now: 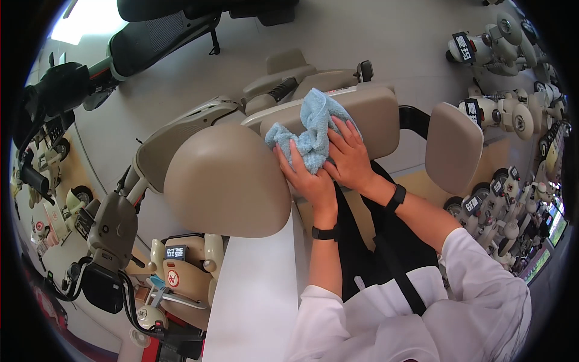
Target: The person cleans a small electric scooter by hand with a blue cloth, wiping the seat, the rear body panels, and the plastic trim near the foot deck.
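A scooter showroom or shop. Under the fingers (345, 134) and to their left spreads a beige scooter (184, 142) with a rounded tan padded seat (229, 181). Beyond them, farther left, a black scooter (151, 48) stands on a pale grey tiled floor (416, 54). Well right of the fingers, small cream scooters (506, 114) with black rectangular plates (463, 47) crowd together near bright, screen-like panels (556, 226).

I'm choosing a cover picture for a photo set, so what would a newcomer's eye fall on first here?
Probably the light-blue cloth near the middle, bunched on the beige rear seat, with the left hand and right hand both on it. The large rounded beige saddle, just left of the cloth, likely comes next, then the dark scooter at upper left.
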The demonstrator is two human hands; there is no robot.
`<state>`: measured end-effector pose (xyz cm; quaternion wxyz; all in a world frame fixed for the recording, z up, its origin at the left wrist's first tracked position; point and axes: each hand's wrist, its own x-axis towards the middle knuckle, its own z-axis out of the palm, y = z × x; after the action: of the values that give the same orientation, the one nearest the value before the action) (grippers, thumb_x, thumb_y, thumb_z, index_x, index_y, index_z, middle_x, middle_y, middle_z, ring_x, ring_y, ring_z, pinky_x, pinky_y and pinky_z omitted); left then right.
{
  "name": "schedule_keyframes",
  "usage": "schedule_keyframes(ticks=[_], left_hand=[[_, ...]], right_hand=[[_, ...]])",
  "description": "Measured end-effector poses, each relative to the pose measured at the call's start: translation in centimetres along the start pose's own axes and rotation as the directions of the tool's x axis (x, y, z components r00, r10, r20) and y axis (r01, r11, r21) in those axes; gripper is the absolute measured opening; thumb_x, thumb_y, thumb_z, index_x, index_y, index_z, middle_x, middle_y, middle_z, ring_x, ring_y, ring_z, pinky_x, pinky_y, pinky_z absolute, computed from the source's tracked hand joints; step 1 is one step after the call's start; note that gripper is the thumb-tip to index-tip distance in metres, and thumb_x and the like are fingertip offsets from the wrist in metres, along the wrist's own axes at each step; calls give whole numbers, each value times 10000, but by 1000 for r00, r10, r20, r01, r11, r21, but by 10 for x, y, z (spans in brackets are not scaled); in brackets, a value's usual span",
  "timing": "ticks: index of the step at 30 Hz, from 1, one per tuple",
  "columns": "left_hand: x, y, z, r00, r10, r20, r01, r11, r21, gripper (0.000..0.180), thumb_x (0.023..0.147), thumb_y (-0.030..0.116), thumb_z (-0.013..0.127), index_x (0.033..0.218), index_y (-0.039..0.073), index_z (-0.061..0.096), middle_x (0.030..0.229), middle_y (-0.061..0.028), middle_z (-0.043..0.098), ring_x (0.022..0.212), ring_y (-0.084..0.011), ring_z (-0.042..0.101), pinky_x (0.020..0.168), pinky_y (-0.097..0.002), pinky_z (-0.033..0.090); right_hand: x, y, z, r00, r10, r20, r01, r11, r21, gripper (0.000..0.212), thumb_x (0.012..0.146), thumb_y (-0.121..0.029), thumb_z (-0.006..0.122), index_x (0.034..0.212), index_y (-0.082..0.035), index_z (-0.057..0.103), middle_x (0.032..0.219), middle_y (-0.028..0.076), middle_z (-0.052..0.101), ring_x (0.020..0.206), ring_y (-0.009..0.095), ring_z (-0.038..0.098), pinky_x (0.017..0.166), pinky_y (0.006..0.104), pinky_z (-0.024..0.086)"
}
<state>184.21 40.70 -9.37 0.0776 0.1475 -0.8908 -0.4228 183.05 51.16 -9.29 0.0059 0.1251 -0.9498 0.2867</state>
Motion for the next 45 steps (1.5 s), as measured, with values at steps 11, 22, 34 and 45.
schedule_keyframes(ticks=[11,22,34,45], left_hand=[[-43,62,76,964,238,117,-219,963,-156,513,770,72,673,1273,137,593,1382,-177,463,1322,-427,387,1100,-600,280],[-61,65,86,982,14,-186,-55,975,-216,492,799,171,679,1282,165,582,1357,-168,466,1300,-417,413,1079,-597,329],[-67,67,88,959,-63,-278,-8,969,-247,460,806,180,648,1260,157,577,1321,-167,466,1314,-387,403,1098,-581,322],[-64,63,99,960,-22,-280,-27,985,-170,480,801,182,673,1273,180,584,1321,-154,481,1268,-408,444,1060,-563,374]], right_hand=[[-92,83,-41,933,322,-160,-319,947,44,487,871,-140,587,1315,24,471,1358,249,452,1289,467,392,1069,515,333],[-66,86,-51,991,107,-74,-105,994,29,492,956,-179,508,1396,7,392,1463,231,335,1358,413,321,1112,473,266],[-59,105,-47,991,-100,-86,99,995,-23,500,970,-272,487,1383,2,421,1453,227,352,1382,427,268,1130,507,205],[-62,109,-46,992,-42,-118,46,999,28,481,942,-233,514,1361,-4,449,1437,211,383,1374,432,269,1136,524,177]])
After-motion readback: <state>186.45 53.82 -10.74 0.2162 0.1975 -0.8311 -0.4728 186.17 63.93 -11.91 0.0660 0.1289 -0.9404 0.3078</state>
